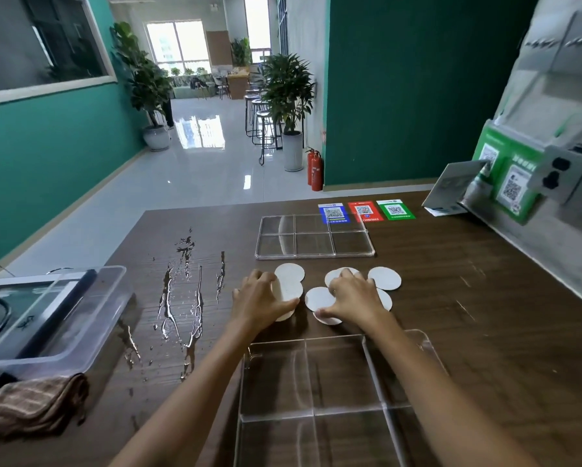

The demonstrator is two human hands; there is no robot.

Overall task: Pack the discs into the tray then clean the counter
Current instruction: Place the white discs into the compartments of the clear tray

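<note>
Several white round discs lie in a loose cluster on the dark wooden counter [451, 315], just beyond a clear divided tray [367, 352] near me. My left hand [261, 298] curls over the left discs [290, 273], thumb and fingers pinching one. My right hand [353, 294] rests on the right discs, its thumb on a disc [318, 296]; one disc [384, 278] lies free at the right. The tray's compartments hold nothing. A flat clear lid [353, 254] with grid lines lies farther back. Spilled water [182, 288] streaks the counter to the left.
A striped brown cloth [33, 404] lies folded at the near left beside a clear plastic bin [91, 345]. Three QR code cards [365, 210] sit at the counter's far edge. A wall with sockets [559, 173] and QR signs runs along the right.
</note>
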